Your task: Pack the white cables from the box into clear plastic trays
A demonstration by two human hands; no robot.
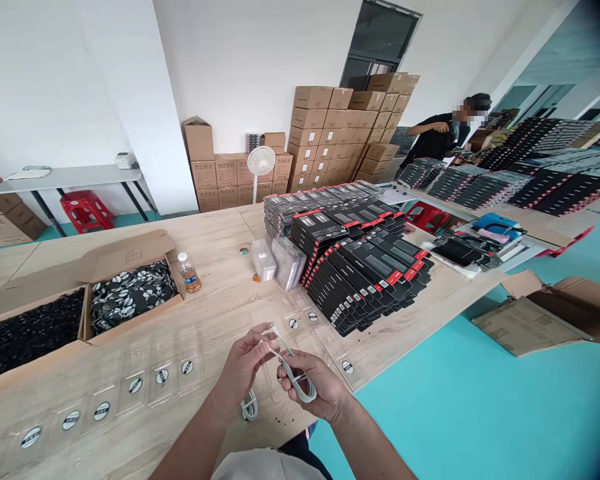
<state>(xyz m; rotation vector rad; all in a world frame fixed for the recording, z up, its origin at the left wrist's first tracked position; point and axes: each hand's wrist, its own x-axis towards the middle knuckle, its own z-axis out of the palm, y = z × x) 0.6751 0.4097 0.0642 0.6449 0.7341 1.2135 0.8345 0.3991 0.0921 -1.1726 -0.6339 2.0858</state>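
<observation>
In front of me, above the table's near edge, my right hand (316, 381) is closed around a coiled white cable (303, 388) bound with a tie. The fingers of my left hand (245, 363) pinch the thin ends of that cable, one with a plug at its tip. A second coiled cable (250, 407) lies on the table just below my left hand. Clear plastic trays (163, 377) with round black-and-white labels run in a row to the left, and a few more trays (347, 368) lie beyond and right of my hands.
Black-and-red flat boxes (360, 273) are stacked at the right, beside clear plastic cases (287, 261). Two cartons of small black parts (133, 293) stand left, near a drink bottle (189, 273). A person (443, 137) works at the far right table. A fan (261, 162) stands behind.
</observation>
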